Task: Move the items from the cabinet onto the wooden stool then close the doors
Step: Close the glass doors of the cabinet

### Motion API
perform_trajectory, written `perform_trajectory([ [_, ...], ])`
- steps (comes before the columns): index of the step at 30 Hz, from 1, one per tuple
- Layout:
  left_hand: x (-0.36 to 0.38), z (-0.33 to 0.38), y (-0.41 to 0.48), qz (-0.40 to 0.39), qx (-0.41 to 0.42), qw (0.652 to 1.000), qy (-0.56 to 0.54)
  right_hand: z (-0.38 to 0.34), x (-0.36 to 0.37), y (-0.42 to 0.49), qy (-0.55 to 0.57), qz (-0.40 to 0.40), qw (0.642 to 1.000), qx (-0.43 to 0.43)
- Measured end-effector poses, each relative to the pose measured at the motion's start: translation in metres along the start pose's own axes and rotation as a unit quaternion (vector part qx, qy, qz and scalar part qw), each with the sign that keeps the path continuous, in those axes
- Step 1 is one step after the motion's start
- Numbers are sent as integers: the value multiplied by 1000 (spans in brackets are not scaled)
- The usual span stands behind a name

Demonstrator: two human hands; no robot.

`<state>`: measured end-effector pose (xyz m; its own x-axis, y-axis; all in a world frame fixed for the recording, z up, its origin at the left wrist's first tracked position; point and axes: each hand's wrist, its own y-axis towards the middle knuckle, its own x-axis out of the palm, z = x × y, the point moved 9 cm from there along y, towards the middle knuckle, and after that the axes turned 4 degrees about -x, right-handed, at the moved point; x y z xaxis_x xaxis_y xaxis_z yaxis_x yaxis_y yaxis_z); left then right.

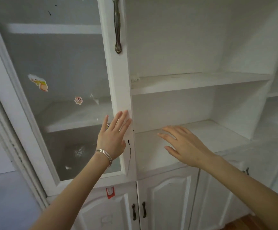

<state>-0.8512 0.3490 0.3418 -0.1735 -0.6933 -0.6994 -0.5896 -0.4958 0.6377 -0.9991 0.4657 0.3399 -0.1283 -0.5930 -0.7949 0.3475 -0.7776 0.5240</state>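
The left hand point(113, 136) is held flat with its fingers straight and close together, and its fingertips are laid against the white stile point(120, 83) of the glass door point(60, 63). Thin silver bangles point(104, 155) are worn at that wrist. The right hand point(184, 146) is spread palm down, fingers apart and holding nothing, over the front of the lower shelf point(209, 135) in the open compartment. Whether it touches the shelf cannot be told.

The glass door is found on the left of the cabinet point(176, 47), its stile at the middle of the view, beside the open compartment. A long metal handle point(117, 25) is fixed high on the stile. Two cartoon stickers point(39, 83) are stuck on the glass, and white shelves are seen through it. An upper shelf point(193, 80) is seen above the right hand.

Below, white panelled lower doors point(166, 200) are seen closed, with a pair of dark handles point(144, 209) side by side at their meeting edges. A red and white tag point(110, 192) is seen just under the glass door. A strip of wooden floor point(244, 223) shows at the bottom right.
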Motion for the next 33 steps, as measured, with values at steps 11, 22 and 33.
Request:
perform_trajectory([
  [11, 27, -9, 31, 7, -23, 1000, 21, 21, 42, 53, 1, -16, 1000, 6],
  [22, 9, 17, 31, -15, 39, 996, -81, 33, 52, 25, -23, -46, 996, 69],
  [33, 14, 193, 22, -21, 227, 929, -292, 85, 10, -138, -95, -146, 958, 229],
])
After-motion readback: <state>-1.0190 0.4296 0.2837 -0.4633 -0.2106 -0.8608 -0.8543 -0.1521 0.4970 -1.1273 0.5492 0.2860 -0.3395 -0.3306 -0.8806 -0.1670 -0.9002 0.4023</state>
